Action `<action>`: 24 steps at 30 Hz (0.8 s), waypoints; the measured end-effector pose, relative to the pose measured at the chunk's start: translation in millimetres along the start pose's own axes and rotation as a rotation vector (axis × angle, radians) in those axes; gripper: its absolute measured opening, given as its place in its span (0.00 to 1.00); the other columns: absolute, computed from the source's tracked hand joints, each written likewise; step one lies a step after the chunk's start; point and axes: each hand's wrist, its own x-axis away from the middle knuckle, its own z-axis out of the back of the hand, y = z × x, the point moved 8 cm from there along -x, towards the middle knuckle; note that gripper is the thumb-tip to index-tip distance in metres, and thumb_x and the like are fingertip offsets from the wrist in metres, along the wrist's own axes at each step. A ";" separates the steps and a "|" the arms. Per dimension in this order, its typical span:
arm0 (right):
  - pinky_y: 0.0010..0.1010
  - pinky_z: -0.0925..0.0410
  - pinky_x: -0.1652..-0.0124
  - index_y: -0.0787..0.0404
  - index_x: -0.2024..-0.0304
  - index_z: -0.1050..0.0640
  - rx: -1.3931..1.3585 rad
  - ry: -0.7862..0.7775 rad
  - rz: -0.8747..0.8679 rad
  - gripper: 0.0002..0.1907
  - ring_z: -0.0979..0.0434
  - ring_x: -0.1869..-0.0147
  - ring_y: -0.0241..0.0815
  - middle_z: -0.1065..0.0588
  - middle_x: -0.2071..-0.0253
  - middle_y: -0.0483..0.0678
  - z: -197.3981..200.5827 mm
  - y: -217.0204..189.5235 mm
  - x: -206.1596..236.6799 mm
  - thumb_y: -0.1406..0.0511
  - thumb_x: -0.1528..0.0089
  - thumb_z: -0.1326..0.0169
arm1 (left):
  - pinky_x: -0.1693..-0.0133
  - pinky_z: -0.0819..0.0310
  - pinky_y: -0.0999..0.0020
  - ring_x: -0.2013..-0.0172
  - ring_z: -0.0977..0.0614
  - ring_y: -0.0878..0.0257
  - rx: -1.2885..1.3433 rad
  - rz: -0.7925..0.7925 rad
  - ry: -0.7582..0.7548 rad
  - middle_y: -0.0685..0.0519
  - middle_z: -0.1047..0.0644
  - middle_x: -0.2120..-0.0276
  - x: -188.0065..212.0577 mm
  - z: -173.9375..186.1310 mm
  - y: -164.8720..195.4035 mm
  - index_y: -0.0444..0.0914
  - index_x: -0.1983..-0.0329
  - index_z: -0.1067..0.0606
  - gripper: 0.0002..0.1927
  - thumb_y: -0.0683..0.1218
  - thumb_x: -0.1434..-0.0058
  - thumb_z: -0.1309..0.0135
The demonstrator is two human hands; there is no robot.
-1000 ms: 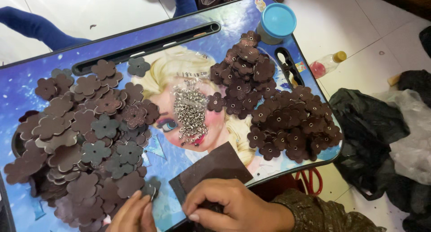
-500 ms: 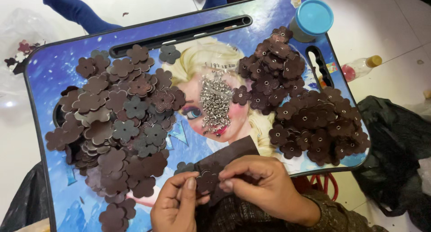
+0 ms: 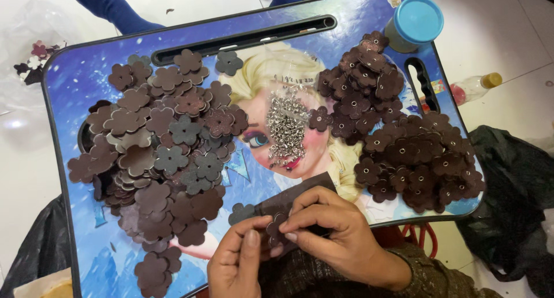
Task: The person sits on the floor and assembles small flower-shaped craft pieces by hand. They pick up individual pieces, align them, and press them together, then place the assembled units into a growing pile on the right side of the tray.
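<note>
Both hands meet at the near edge of a blue picture-printed lap table (image 3: 75, 79). My left hand (image 3: 236, 263) and my right hand (image 3: 329, 234) pinch one small dark brown flower-shaped leather piece (image 3: 276, 229) between their fingertips, over a dark brown rectangular block (image 3: 291, 197). A loose flower piece (image 3: 241, 213) lies just left of the block. A heap of small silver eyelets (image 3: 287, 130) sits in the table's middle.
A big heap of plain flower pieces (image 3: 156, 159) covers the left half. A heap of flower pieces with eyelets (image 3: 404, 142) fills the right. A blue-lidded jar (image 3: 414, 22) stands at the far right corner. Black bags (image 3: 513, 188) lie right of the table.
My left hand came up from the table's edge to meet the right hand, and both now pinch a flower piece over the block. The view has shifted so the table sits further right.
</note>
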 end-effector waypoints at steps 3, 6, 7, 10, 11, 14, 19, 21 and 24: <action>0.25 0.29 0.57 0.61 0.59 0.14 0.004 -0.003 0.031 0.09 0.22 0.55 0.37 0.24 0.58 0.46 -0.7 -2.2 -0.3 0.74 0.42 0.37 | 0.54 0.16 0.66 0.56 0.14 0.62 0.016 -0.078 -0.095 0.44 0.16 0.57 0.1 -10.9 8.2 0.31 0.50 0.25 0.16 0.33 0.42 0.45; 0.25 0.29 0.56 0.62 0.59 0.15 -0.040 -0.020 0.027 0.10 0.22 0.54 0.37 0.25 0.57 0.47 -1.9 -2.3 0.3 0.75 0.42 0.38 | 0.56 0.16 0.65 0.58 0.13 0.61 -0.031 0.058 -0.016 0.41 0.15 0.59 1.1 -6.0 -1.1 0.30 0.49 0.23 0.16 0.31 0.42 0.45; 0.26 0.28 0.56 0.62 0.59 0.15 -0.059 -0.028 0.022 0.10 0.23 0.53 0.37 0.25 0.57 0.47 -2.6 -1.9 0.1 0.75 0.42 0.38 | 0.55 0.17 0.65 0.58 0.14 0.61 -0.028 0.020 -0.026 0.41 0.15 0.59 1.8 -7.3 2.3 0.29 0.49 0.22 0.16 0.31 0.41 0.45; 0.25 0.28 0.57 0.61 0.59 0.15 -0.043 -0.025 0.022 0.09 0.22 0.54 0.37 0.24 0.57 0.47 -3.7 -1.6 -0.1 0.75 0.42 0.37 | 0.53 0.18 0.66 0.56 0.14 0.61 -0.040 -0.049 -0.038 0.42 0.15 0.58 5.2 -9.6 8.4 0.28 0.49 0.21 0.15 0.32 0.41 0.44; 0.25 0.28 0.57 0.61 0.60 0.15 -0.063 -0.025 0.016 0.09 0.22 0.53 0.37 0.24 0.57 0.47 -3.9 -0.9 -0.3 0.75 0.42 0.37 | 0.52 0.18 0.67 0.56 0.13 0.61 -0.058 -0.046 -0.030 0.42 0.15 0.58 6.0 -9.0 8.7 0.28 0.50 0.21 0.15 0.32 0.41 0.44; 0.26 0.27 0.56 0.62 0.61 0.15 -0.081 -0.026 0.006 0.09 0.21 0.53 0.38 0.24 0.56 0.48 -4.9 0.3 -0.6 0.75 0.43 0.36 | 0.53 0.18 0.67 0.57 0.12 0.62 -0.114 -0.004 -0.002 0.44 0.14 0.60 7.6 -5.8 6.9 0.29 0.52 0.20 0.14 0.33 0.42 0.43; 0.27 0.25 0.55 0.62 0.63 0.16 -0.022 -0.009 0.000 0.06 0.17 0.52 0.38 0.19 0.56 0.49 -2.5 1.7 -1.7 0.73 0.43 0.36 | 0.52 0.17 0.67 0.57 0.12 0.62 -0.166 -0.091 -0.037 0.45 0.13 0.60 9.5 -10.9 15.9 0.29 0.53 0.19 0.13 0.33 0.42 0.42; 0.27 0.25 0.54 0.62 0.64 0.16 -0.005 -0.015 0.002 0.06 0.16 0.52 0.38 0.19 0.56 0.49 -2.0 1.8 -0.6 0.74 0.44 0.36 | 0.52 0.17 0.67 0.57 0.12 0.62 -0.152 -0.145 -0.040 0.45 0.13 0.59 11.9 -14.5 21.1 0.30 0.53 0.18 0.13 0.33 0.42 0.41; 0.28 0.26 0.51 0.63 0.63 0.18 -0.016 0.002 0.044 0.06 0.17 0.50 0.39 0.19 0.57 0.50 -1.8 -0.8 1.1 0.74 0.43 0.37 | 0.53 0.17 0.69 0.59 0.11 0.64 -0.318 -0.235 -0.007 0.48 0.11 0.62 15.9 -16.3 32.8 0.33 0.56 0.16 0.12 0.35 0.43 0.39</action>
